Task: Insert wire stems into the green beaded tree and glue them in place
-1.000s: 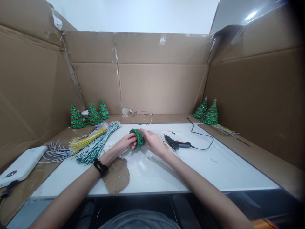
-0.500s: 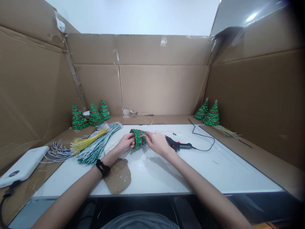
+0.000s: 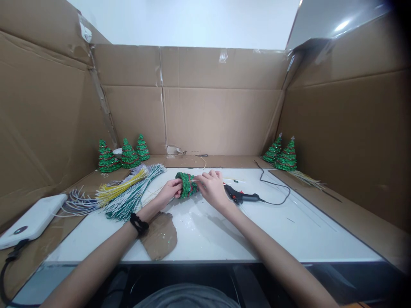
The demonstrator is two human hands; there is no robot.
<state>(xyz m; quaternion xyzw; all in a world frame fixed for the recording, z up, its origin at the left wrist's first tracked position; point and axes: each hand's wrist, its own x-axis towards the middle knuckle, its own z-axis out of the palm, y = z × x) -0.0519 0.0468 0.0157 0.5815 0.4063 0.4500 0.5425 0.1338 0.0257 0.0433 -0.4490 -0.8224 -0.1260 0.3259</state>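
At nine o'clock on the green tree (image 3: 185, 185), the left hand (image 3: 170, 191) held its edge; at three o'clock, the right hand (image 3: 212, 188) pinched a thin string (image 3: 194, 180).

A green, red-banded tree (image 3: 185, 185) tilts sideways, wide end left.

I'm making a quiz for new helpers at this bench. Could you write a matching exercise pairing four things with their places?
Things
1. glue gun
2. sideways green tree
3. cardboard scrap
4. white device

Places
A. at the far left, a black cable by its near end
B. at the front edge of the white board
C. to the right of the right hand
D. between the left hand and the right hand

Pairs: 1-C, 2-D, 3-B, 4-A
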